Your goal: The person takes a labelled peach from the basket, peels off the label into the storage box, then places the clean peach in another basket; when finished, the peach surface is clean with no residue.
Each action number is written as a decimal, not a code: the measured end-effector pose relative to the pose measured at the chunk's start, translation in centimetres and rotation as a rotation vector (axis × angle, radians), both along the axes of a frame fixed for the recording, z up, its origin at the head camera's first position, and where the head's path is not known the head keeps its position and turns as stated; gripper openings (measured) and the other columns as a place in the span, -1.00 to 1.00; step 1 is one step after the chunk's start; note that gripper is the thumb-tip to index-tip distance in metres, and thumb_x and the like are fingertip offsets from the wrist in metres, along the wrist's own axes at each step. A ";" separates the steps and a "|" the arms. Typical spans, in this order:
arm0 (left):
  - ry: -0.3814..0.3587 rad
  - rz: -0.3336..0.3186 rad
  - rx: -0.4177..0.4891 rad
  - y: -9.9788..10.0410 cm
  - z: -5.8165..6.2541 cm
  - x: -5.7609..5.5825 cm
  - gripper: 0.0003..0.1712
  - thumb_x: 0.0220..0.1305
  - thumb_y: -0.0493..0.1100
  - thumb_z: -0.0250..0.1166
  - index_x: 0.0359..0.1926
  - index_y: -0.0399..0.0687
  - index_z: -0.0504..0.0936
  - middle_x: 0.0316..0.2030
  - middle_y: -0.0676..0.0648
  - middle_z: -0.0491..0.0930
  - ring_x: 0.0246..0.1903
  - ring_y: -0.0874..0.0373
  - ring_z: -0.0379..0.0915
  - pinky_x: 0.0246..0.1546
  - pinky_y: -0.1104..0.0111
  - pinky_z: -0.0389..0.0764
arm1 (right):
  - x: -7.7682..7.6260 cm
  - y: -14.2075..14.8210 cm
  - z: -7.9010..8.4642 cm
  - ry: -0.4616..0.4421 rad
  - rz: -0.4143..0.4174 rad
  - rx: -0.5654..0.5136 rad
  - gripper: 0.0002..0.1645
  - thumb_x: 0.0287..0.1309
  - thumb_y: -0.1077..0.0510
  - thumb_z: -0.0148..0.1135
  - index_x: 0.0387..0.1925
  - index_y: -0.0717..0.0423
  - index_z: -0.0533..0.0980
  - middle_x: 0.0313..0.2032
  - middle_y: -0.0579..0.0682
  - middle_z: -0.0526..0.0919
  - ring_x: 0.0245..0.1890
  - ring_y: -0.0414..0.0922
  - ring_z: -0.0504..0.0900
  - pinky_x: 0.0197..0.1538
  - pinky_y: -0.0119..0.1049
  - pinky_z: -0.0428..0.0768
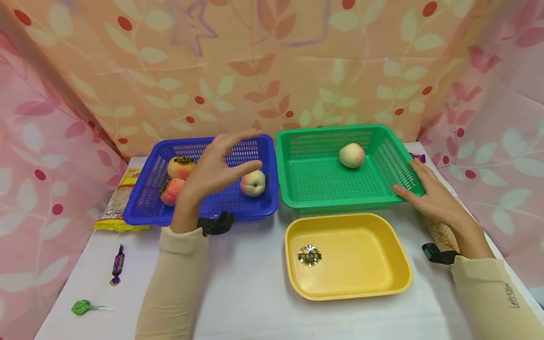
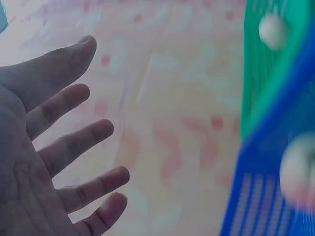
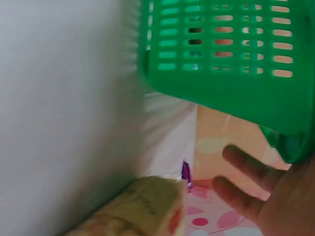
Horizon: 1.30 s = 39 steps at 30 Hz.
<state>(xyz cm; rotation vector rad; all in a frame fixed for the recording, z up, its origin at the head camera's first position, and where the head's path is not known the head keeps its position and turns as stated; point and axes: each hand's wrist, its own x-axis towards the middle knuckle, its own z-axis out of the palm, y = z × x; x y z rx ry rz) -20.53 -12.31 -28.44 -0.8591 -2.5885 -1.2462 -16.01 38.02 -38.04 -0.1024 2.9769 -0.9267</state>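
My left hand (image 1: 210, 172) hovers over the blue basket (image 1: 272, 208), fingers spread and nothing held. Two peaches (image 1: 172, 191) lie at the basket's left, one bearing a dark label in front of my view. A paler peach (image 1: 253, 184) sits at its right side. At the right end of the green basket (image 1: 331, 206), my right hand (image 1: 435, 198) grips the rim, thumb on the inner side and fingers outside. Two fingers (image 3: 248, 167) stick out below the rim in the right wrist view. One pale peach (image 1: 352, 156) rests inside the green basket.
A yellow tray (image 1: 348, 259) with a round sticker stands in front of the green basket. Snack bags (image 1: 116, 203) (image 1: 444, 235) lie at both sides. A purple wrapped candy (image 1: 118, 265) and a green lollipop (image 1: 80, 307) lie front left. Patterned curtains enclose the table.
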 end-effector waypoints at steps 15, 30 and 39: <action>-0.087 0.401 -0.161 -15.0 -4.7 3.3 -0.11 0.21 0.13 0.47 0.52 0.25 0.32 0.60 -0.08 0.10 0.60 -0.24 -0.13 0.47 -0.39 -0.08 | -3.2 -3.9 5.1 0.134 0.081 0.090 -0.05 0.35 -0.16 0.24 0.50 0.34 0.17 0.44 0.48 0.23 0.42 0.51 0.11 0.39 0.51 0.07; -0.344 0.470 -0.280 -19.9 -7.1 3.6 0.15 0.21 0.35 0.37 0.64 0.37 -0.10 0.64 -0.23 -0.23 0.56 -0.47 -0.40 0.25 -0.61 -0.07 | -6.4 -16.8 8.4 0.165 0.344 -0.178 -0.37 0.31 -0.05 0.36 0.38 -0.17 0.47 0.33 -0.02 0.56 0.32 -0.03 0.47 0.24 -0.12 0.45; -0.472 0.467 -0.318 -21.3 -8.2 3.6 0.27 0.17 0.41 0.36 0.64 0.38 -0.28 0.61 -0.34 -0.43 0.56 -0.47 -0.53 0.24 -0.61 -0.04 | -9.1 -23.0 7.9 0.121 0.524 -0.325 -0.42 0.27 0.02 0.41 0.31 -0.18 0.53 0.25 -0.09 0.63 0.22 -0.10 0.55 0.32 -0.06 0.45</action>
